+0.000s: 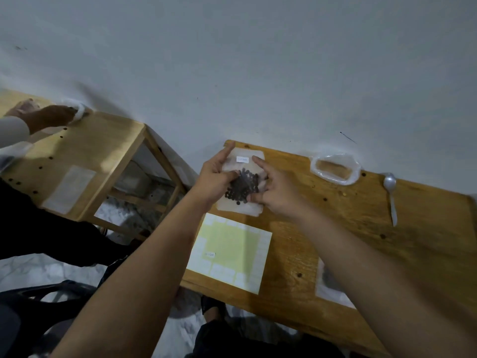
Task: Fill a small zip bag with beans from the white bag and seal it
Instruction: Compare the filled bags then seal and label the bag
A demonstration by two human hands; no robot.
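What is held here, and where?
Both hands hold the small clear plastic zip bag of dark beans: left hand at its left edge, right hand at its right edge.

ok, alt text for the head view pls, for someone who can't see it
The left hand and right hand hold a small zip bag of dark beans at a wooden table. Near it lie a yellow label sheet, the rolled-open white bag and a plastic spoon.
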